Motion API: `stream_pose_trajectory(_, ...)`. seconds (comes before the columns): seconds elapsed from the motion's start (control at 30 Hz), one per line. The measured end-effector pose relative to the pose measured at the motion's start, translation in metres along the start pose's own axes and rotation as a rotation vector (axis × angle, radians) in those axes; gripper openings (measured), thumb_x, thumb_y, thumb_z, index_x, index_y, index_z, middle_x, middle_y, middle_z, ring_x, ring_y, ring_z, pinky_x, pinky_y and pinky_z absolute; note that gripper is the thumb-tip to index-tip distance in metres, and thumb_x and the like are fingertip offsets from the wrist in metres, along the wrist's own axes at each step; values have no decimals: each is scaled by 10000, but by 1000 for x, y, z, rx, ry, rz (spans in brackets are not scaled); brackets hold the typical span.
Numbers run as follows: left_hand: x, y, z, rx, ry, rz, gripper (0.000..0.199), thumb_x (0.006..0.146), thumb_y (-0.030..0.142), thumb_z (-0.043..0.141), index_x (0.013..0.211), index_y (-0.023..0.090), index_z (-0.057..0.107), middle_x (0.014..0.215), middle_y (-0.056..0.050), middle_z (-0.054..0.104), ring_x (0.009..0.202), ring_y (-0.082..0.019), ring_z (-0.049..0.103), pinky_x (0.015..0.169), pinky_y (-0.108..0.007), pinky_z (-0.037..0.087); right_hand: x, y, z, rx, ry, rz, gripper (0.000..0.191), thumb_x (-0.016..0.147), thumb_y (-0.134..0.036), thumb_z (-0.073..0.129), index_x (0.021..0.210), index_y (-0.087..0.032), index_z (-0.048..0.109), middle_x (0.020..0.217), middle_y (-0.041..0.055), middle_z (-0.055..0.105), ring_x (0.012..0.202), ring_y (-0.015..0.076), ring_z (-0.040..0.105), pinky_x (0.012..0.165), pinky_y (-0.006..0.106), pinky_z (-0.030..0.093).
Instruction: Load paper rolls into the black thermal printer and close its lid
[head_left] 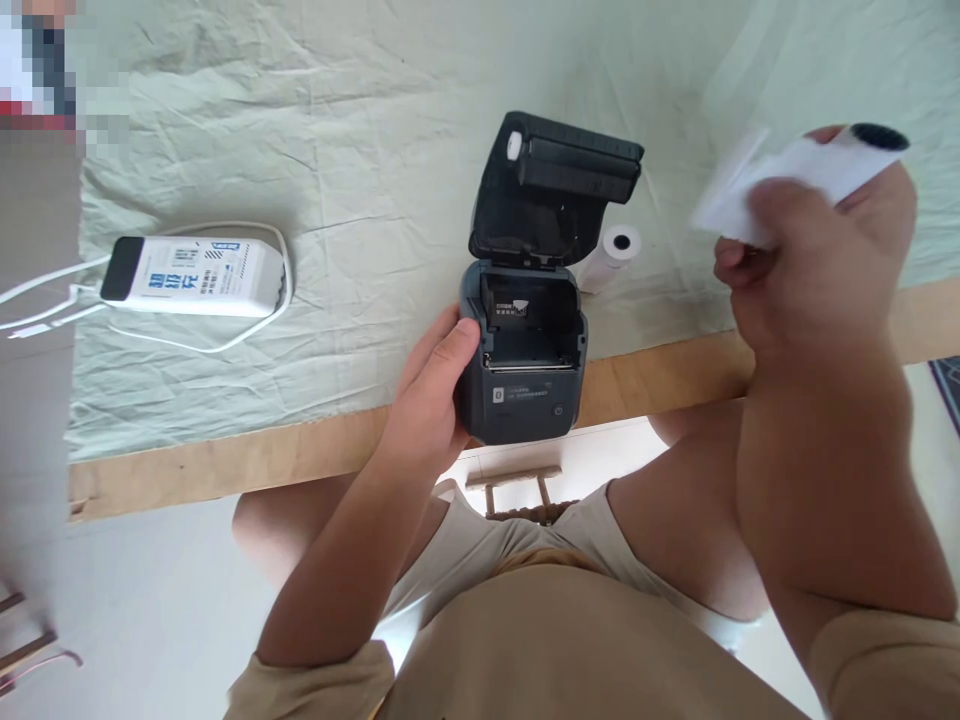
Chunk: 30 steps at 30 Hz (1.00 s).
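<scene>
A dark label printer (525, 400) with its lid raised is at the table's front edge, its paper compartment showing no roll. My left hand (435, 390) grips the printer's left side, thumb on the rim. Off to the right, above the cloth, my right hand (817, 230) is closed round a white paper roll (847, 170) with a dark core end; a blurred loose flap of paper sticks out to the left. Behind the printer, to its right, another white roll (611, 255) lies on the cloth.
A white power strip (202, 275) with a dark end and a looped white cable lies on the left of the pale green cloth (360, 200). The table's wooden front edge (225, 455) runs above my legs. A wooden stool (517, 480) shows beneath.
</scene>
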<state>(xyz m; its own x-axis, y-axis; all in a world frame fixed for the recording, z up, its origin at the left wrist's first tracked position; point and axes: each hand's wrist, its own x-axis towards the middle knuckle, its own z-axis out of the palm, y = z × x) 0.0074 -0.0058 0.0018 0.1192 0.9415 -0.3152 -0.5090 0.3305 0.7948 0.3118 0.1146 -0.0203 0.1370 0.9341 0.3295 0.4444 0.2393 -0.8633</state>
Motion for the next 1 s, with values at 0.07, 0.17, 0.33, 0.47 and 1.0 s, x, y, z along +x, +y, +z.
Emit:
stream_pose_trajectory(0.07, 0, 0, 0, 23, 4, -3, 329, 1039, 580, 707, 1069, 261, 780, 1169, -74, 852, 1185, -381, 842, 897, -471, 739, -7, -6, 6, -48, 33, 36, 284, 941, -459, 771, 1047, -289, 569, 818, 12, 685, 568, 157, 632, 476, 327, 387)
stream_pose_trajectory(0.17, 0, 0, 0, 40, 8, 7, 350, 1035, 602, 705, 1065, 262, 780, 1153, -74, 852, 1176, -377, 844, 891, -468, 740, -16, -25, 8, -343, -6, -59, 303, 885, -400, 861, 963, -261, 604, 990, 88, 765, 915, 261, 761, 769, 439, 578)
stream_pose_trajectory(0.33, 1, -1, -1, 31, -4, 20, 334, 1057, 567, 675, 1122, 263, 797, 1158, -74, 854, 1160, -361, 846, 878, -444, 741, -16, -37, 7, -483, -68, -63, 364, 841, -293, 926, 1087, -257, 659, 1178, 131, 789, 1004, 253, 731, 861, 435, 589)
stream_pose_trajectory(0.47, 1, -1, -2, 64, 3, 7, 401, 1044, 622, 672, 1169, 261, 793, 1168, -88, 851, 1128, -373, 852, 877, -470, 742, -15, -33, 12, -529, -20, -33, 545, 766, -153, 933, 1243, -287, 705, 1148, 88, 805, 706, 154, 554, 775, 395, 555)
stream_pose_trajectory(1.0, 2, -1, -1, 33, 28, 16, 323, 1023, 558, 704, 1079, 252, 790, 1047, -73, 859, 1127, -366, 851, 830, -428, 737, -55, -64, 46, -423, -234, -402, 532, 914, -202, 733, 1422, -293, 605, 1333, 131, 745, 1173, 326, 751, 921, 474, 641)
